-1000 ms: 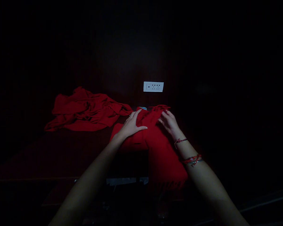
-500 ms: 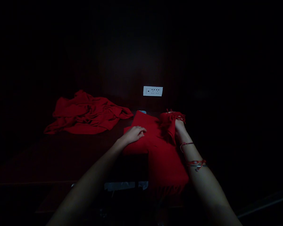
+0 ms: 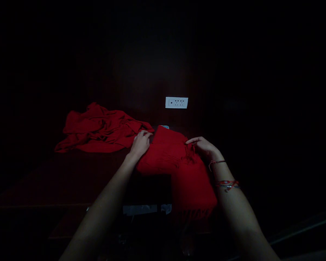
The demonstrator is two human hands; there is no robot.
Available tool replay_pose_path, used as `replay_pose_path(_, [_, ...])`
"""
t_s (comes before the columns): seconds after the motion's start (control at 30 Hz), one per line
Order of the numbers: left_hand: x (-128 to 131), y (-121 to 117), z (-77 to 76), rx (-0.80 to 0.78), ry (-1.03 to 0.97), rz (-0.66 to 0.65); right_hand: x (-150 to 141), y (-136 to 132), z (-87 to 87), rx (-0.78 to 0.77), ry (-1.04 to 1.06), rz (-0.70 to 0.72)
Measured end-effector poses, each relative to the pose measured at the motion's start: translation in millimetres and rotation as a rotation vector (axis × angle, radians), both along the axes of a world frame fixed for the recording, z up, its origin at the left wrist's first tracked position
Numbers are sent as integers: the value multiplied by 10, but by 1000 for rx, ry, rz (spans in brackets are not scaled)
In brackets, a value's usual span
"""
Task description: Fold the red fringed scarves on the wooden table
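Note:
A red fringed scarf [image 3: 165,156] lies in folded layers on the dark tabletop, with one fringed end hanging over the front edge. At its left border is my left hand [image 3: 140,143], fingers drawn together at the fabric; the exact grip is hard to make out in the dim light. My right hand [image 3: 205,146] rests on the right side of the folded part, by a bunch of fringe [image 3: 190,154]. Its index finger is stretched out across the cloth, while the other fingers are partly hidden.
To the left lies a crumpled red cloth [image 3: 103,130], close to my left hand. A white wall socket [image 3: 176,102] sits behind the scarf. Just past the scarf's far edge, a small pale flat object [image 3: 165,127] peeks out. Surroundings are very dark.
My right hand has brought the fringed end down and left onto the scarf, and its fingers now show. My left hand has shifted from atop the scarf to its left edge.

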State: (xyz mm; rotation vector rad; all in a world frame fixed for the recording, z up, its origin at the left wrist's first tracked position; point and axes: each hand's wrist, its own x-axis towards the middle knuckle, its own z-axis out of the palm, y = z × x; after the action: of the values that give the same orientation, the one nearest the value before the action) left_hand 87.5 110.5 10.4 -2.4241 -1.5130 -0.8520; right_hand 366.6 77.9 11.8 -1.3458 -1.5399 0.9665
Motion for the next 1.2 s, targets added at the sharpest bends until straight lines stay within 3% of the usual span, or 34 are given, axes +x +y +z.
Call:
replay_pose_path(0.07, [139,-15,-97,-119,74,-213,-56,12,-10,1,-70,-119])
replay_pose_path(0.13, [236,-35,-197,-320,193,-334,-162,17,-22,98,-203,-158])
replay_pose_path(0.2, [277,-47,-274,-476,277,-360,-285,14,-38,151,-401,-100])
replay_pose_path(0.3, [266,-45,-309,-500,271,-350,-406,11,-45,93,-535,-27])
replay_pose_path(0.37, [248,-39,-281,-442,219,-335,-410,12,-20,148,-363,-20])
replay_pose_path(0.5, [243,-37,-189,-267,48,-255,-309,12,73,406,279,-107])
replay_pose_path(0.63, [212,-14,-101,-198,-178,-336,-197,19,113,363,573,-298])
replay_pose_path(0.7, [144,23,-28,-158,-278,-356,-136,19,118,322,633,-360])
replay_pose_path(0.8, [-21,92,150,-100,-372,-281,-19,3,140,363,684,-414])
replay_pose_path(0.97, [-211,127,434,-194,-512,-334,117,-14,162,420,692,-438])
replay_pose_path(1.07, [-179,127,395,-156,-581,-369,62,10,134,318,648,-392])
replay_pose_path(1.2, [-108,146,178,-180,-466,-352,-34,50,113,202,440,-347])
